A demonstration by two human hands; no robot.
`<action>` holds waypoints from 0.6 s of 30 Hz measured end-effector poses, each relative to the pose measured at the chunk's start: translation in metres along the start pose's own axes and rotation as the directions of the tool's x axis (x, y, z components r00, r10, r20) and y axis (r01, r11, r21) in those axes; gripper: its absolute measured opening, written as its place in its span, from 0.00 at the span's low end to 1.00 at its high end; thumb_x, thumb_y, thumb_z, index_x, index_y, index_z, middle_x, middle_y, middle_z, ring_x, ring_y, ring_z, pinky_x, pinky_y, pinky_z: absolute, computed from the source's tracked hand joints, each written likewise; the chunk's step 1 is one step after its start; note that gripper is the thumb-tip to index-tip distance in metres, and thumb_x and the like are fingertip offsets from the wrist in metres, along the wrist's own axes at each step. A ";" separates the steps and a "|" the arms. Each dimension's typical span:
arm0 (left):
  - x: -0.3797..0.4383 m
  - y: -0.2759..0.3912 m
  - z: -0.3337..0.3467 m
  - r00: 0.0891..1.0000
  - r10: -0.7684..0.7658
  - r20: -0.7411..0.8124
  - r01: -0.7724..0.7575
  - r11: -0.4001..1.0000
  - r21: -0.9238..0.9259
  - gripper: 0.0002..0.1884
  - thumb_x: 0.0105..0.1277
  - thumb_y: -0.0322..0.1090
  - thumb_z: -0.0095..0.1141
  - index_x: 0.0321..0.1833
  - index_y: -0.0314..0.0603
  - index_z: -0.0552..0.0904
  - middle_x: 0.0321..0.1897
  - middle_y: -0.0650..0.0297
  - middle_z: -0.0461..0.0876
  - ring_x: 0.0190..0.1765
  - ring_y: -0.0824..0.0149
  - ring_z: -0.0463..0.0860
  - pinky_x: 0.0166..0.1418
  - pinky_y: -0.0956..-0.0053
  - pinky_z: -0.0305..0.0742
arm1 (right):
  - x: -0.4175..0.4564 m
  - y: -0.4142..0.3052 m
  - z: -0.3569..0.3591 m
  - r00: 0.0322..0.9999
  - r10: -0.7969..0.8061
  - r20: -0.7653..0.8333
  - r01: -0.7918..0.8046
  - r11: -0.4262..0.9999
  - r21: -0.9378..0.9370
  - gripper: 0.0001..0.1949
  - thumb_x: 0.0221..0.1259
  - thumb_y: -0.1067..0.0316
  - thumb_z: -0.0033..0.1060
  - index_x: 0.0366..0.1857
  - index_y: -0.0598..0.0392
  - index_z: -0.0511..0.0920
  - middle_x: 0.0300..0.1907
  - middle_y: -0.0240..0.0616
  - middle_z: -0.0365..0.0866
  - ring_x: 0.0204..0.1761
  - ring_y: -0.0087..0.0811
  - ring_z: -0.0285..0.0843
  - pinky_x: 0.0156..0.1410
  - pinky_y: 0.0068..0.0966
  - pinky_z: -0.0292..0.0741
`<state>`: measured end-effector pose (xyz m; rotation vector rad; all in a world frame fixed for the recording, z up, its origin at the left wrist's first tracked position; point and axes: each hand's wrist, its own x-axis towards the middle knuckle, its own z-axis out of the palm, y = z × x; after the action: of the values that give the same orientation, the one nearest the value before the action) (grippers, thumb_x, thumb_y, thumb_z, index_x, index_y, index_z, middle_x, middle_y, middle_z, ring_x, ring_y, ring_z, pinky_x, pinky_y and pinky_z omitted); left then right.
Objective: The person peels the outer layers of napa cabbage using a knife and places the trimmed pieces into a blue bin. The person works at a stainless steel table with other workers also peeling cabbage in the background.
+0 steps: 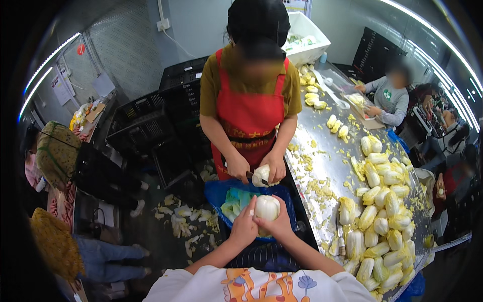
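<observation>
My left hand (243,225) and my right hand (281,223) together hold a trimmed napa cabbage (267,207), its white base facing up. The cabbage is above a crate lined with a blue plastic bag (216,191), where pale green leaves (237,201) lie. Just beyond my hands, a co-worker in a red apron (247,128) grips another cabbage (262,175) and a knife (265,182) whose blade is against it. To my right, a knife with a wooden handle (342,245) rests on the metal table beside piled cabbages (381,211).
The metal table (320,151) on the right carries leaf scraps and cabbages. Black crates (141,109) stand at the left, with fallen leaves (181,222) on the floor. A white foam box (307,41) is at the back. Other people work on both sides.
</observation>
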<state>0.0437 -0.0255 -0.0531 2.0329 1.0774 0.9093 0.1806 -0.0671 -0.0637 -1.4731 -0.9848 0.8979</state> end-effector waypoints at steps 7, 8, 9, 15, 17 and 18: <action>0.025 -0.032 -0.023 0.984 0.170 0.056 -0.179 0.949 0.261 0.15 0.58 0.26 0.52 0.49 0.43 0.81 0.34 0.58 0.78 0.40 0.52 0.79 0.42 0.61 0.75 | -0.006 0.016 -0.018 0.991 0.087 0.097 -0.068 0.980 -0.187 0.41 0.35 0.60 0.79 0.60 0.57 0.67 0.51 0.42 0.77 0.52 0.33 0.77 0.59 0.30 0.74; 0.026 -0.035 -0.023 0.980 0.188 0.066 -0.199 0.942 0.269 0.13 0.58 0.27 0.52 0.47 0.43 0.82 0.33 0.59 0.78 0.40 0.53 0.79 0.42 0.61 0.76 | -0.010 0.010 -0.021 0.989 0.102 0.106 -0.070 0.959 -0.273 0.41 0.34 0.60 0.79 0.60 0.57 0.67 0.51 0.42 0.78 0.52 0.34 0.78 0.59 0.30 0.74; 0.028 -0.037 -0.025 0.977 0.192 0.093 -0.210 0.938 0.276 0.13 0.58 0.27 0.52 0.46 0.44 0.82 0.33 0.60 0.77 0.40 0.54 0.79 0.42 0.62 0.76 | -0.013 0.005 -0.025 0.987 0.116 0.109 -0.070 0.932 -0.355 0.41 0.34 0.60 0.78 0.59 0.57 0.68 0.50 0.43 0.78 0.51 0.35 0.79 0.59 0.30 0.74; 0.030 -0.043 -0.026 0.972 0.162 0.171 -0.208 0.930 0.304 0.11 0.58 0.29 0.54 0.43 0.47 0.82 0.32 0.61 0.77 0.40 0.54 0.78 0.42 0.62 0.76 | 0.001 -0.006 -0.041 0.943 0.218 0.252 -0.091 0.896 -0.435 0.38 0.34 0.58 0.77 0.56 0.57 0.69 0.47 0.45 0.79 0.49 0.37 0.80 0.58 0.30 0.75; 0.032 -0.047 -0.023 0.974 0.156 0.162 -0.198 0.938 0.285 0.10 0.58 0.29 0.54 0.42 0.48 0.82 0.32 0.61 0.77 0.40 0.54 0.78 0.43 0.61 0.76 | 0.001 0.001 -0.043 0.936 0.206 0.285 -0.077 0.911 -0.404 0.37 0.35 0.59 0.77 0.56 0.57 0.70 0.46 0.43 0.79 0.49 0.36 0.79 0.57 0.30 0.74; 0.032 -0.052 -0.022 0.979 0.151 0.134 -0.186 0.932 0.310 0.10 0.58 0.29 0.54 0.42 0.48 0.82 0.32 0.62 0.77 0.40 0.54 0.78 0.43 0.61 0.76 | 0.001 0.005 -0.044 0.916 0.245 0.317 -0.154 0.945 -0.288 0.37 0.36 0.60 0.77 0.56 0.56 0.69 0.47 0.42 0.78 0.49 0.35 0.78 0.57 0.30 0.74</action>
<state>0.0181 0.0300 -0.0738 2.4463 1.0575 0.7314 0.2222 -0.0826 -0.0637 -1.6919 -1.2640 1.2511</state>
